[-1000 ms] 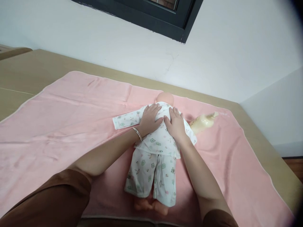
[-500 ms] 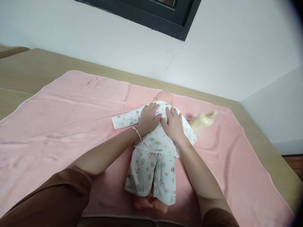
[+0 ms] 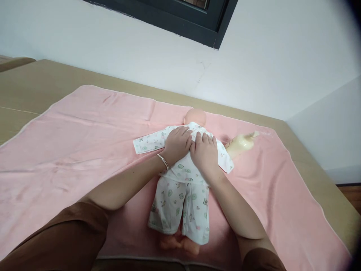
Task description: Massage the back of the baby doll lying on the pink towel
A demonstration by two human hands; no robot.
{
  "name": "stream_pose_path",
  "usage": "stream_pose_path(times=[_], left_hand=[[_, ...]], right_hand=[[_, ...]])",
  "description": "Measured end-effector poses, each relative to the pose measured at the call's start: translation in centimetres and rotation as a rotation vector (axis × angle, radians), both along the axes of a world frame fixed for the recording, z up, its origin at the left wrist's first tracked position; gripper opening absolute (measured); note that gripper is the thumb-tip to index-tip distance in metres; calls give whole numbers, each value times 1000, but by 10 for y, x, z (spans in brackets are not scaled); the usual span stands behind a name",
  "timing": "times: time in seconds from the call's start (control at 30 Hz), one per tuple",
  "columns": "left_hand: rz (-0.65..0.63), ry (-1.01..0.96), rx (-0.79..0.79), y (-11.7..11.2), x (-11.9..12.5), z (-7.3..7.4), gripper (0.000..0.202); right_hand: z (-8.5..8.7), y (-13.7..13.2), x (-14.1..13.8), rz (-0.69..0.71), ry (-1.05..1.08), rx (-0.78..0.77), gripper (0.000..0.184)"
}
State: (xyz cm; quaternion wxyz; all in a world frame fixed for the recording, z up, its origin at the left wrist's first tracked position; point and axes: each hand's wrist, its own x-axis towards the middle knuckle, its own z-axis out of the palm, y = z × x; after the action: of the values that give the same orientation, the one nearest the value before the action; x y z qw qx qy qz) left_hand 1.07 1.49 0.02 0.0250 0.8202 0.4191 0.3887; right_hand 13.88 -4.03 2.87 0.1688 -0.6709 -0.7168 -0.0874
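White-clad, the doll (image 3: 184, 174) lies beneath the left hand (image 3: 178, 145) and right hand (image 3: 205, 154) (palms flat, fingers slightly parted). Its face is hidden, the far window (image 3: 194, 28) cut off.

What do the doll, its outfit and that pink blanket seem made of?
Doll: probably matte vinyl or plastic, smooth and evenly colored. Outfit: printed fabric, likely cotton, with soft folds. Pink blanket: perhaps fleece, softly creased with a slight sheen.

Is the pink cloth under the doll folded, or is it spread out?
Spread out: the pink cloth covers much of the table, lying mostly flat with some wrinkles beneath the doll.
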Motion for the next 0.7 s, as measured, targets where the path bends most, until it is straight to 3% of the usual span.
stream_pose_path(times=[0.23,0.7], left_hand=[[-9,-50,-173,17,0,-12,46],[-3,-88,-160,16,0,-12,44]], right_hand=[[-8,23,26,122,198,-121,61],[-13,22,27,124,235,-85,61]])
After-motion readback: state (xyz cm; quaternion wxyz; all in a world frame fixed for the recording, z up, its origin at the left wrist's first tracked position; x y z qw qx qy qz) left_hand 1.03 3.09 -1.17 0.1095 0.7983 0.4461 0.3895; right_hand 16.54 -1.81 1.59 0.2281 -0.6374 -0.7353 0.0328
